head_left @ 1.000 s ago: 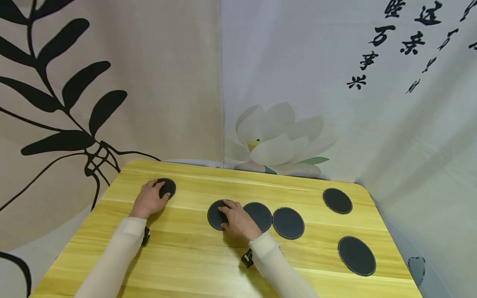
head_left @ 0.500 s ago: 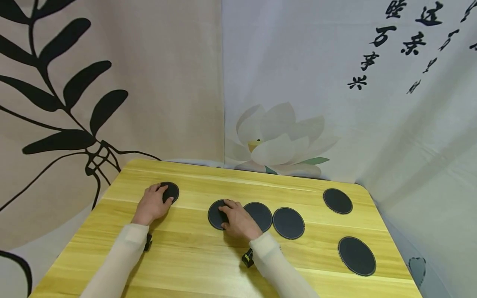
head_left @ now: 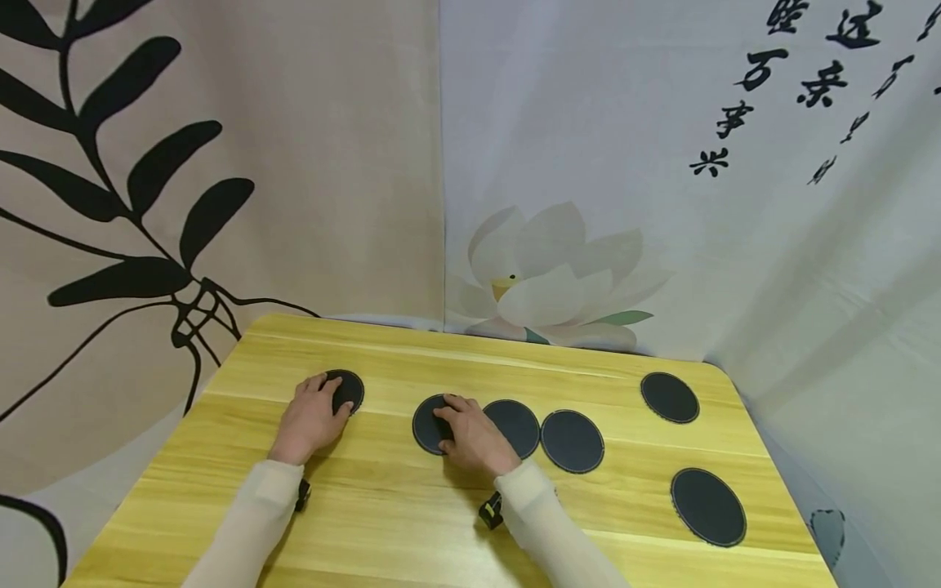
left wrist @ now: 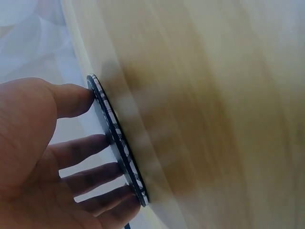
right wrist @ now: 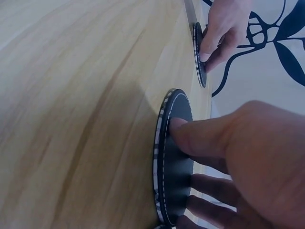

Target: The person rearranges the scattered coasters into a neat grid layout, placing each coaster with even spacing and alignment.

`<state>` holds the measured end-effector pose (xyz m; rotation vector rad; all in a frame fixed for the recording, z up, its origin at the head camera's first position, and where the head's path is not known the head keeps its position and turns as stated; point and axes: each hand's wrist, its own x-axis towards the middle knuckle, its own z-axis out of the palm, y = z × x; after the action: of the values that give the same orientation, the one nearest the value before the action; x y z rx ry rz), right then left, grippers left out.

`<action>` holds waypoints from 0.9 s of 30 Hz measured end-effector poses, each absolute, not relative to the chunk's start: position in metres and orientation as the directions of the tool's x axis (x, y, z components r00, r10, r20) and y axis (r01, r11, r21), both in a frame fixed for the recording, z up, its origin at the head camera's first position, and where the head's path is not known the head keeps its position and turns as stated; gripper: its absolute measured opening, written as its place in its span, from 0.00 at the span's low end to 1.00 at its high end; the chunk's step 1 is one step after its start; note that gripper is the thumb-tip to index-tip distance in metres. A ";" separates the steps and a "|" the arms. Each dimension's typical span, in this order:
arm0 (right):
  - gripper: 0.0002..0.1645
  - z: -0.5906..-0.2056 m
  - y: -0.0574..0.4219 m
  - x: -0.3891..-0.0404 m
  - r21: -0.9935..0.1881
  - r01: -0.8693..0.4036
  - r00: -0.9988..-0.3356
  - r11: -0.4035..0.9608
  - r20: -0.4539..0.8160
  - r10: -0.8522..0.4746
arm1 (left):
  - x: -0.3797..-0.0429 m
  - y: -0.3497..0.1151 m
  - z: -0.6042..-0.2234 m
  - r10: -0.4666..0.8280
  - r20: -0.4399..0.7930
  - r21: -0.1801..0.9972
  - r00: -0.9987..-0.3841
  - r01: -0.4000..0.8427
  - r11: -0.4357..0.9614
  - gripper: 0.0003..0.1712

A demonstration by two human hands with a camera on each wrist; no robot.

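Note:
My left hand [head_left: 312, 416] rests its fingertips and thumb on a black round coaster [head_left: 351, 394] at the table's far left. In the left wrist view, the thumb and fingers [left wrist: 81, 147] lie spread across this coaster's face; its edge [left wrist: 119, 138] is patterned black and white. My right hand [head_left: 474, 433] touches a second black coaster [head_left: 426, 426], thumb on its face inside the white stitching in the right wrist view. Right of it, a third coaster [head_left: 522, 429] is partly hidden behind the right hand, and another coaster [head_left: 572, 441] stands edge to edge with it.
Two more black coasters lie on the right side, one further back [head_left: 669, 398] and one nearer [head_left: 708, 507]. The wooden table [head_left: 382, 523] has rounded far corners. Printed fabric walls [head_left: 345, 163] stand close behind it.
My left hand and the coaster under it have slid right and nearer to me across the table. The right hand and the other coasters stay in place.

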<state>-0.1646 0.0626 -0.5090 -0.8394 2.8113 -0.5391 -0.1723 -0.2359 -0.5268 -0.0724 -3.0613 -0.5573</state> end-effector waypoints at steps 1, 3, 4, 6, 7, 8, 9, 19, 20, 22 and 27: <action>0.31 -0.509 0.063 -0.165 -0.383 -0.498 -0.830 0.778 -0.047 -0.555 | -0.171 -0.234 -0.526 0.040 0.036 0.349 -0.999 0.050 0.936 0.33; 0.31 -0.509 0.063 -0.165 -0.384 -0.495 -0.832 0.780 -0.049 -0.552 | -0.169 -0.232 -0.526 0.039 0.033 0.348 -0.999 0.048 0.936 0.33; 0.31 -0.509 0.063 -0.165 -0.384 -0.494 -0.833 0.780 -0.049 -0.551 | -0.168 -0.230 -0.525 0.036 0.027 0.348 -0.999 0.043 0.937 0.33; 0.31 -0.510 0.063 -0.165 -0.382 -0.492 -0.834 0.782 -0.049 -0.549 | -0.167 -0.228 -0.525 0.034 0.024 0.345 -0.999 0.040 0.938 0.33; 0.31 -0.510 0.063 -0.165 -0.384 -0.490 -0.835 0.783 -0.051 -0.548 | -0.166 -0.227 -0.525 0.035 0.025 0.342 -0.999 0.041 0.939 0.33; 0.31 -0.510 0.063 -0.165 -0.385 -0.490 -0.835 0.782 -0.051 -0.548 | -0.164 -0.226 -0.525 0.034 0.025 0.341 -0.999 0.041 0.939 0.33; 0.31 -0.510 0.063 -0.165 -0.386 -0.491 -0.834 0.781 -0.049 -0.549 | -0.163 -0.225 -0.525 0.034 0.026 0.339 -0.999 0.040 0.940 0.33; 0.31 -0.510 0.062 -0.166 -0.399 -0.487 -0.835 0.777 -0.047 -0.548 | -0.156 -0.219 -0.523 0.034 0.024 0.345 -0.999 0.040 0.938 0.33; 0.31 -0.510 0.062 -0.166 -0.400 -0.487 -0.835 0.776 -0.047 -0.548 | -0.155 -0.218 -0.523 0.035 0.028 0.344 -0.999 0.043 0.938 0.33; 0.31 -0.510 0.063 -0.165 -0.405 -0.485 -0.835 0.775 -0.048 -0.548 | -0.153 -0.216 -0.523 0.041 0.036 0.338 -0.998 0.051 0.940 0.33; 0.31 -0.511 0.064 -0.164 -0.412 -0.485 -0.834 0.771 -0.047 -0.550 | -0.143 -0.208 -0.523 0.058 0.044 0.325 -0.997 0.069 0.943 0.32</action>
<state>-0.1643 0.0637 -0.5108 -0.8243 2.7990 -0.5837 -0.1431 -0.2076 -0.5229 -0.1009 -3.0639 -0.5138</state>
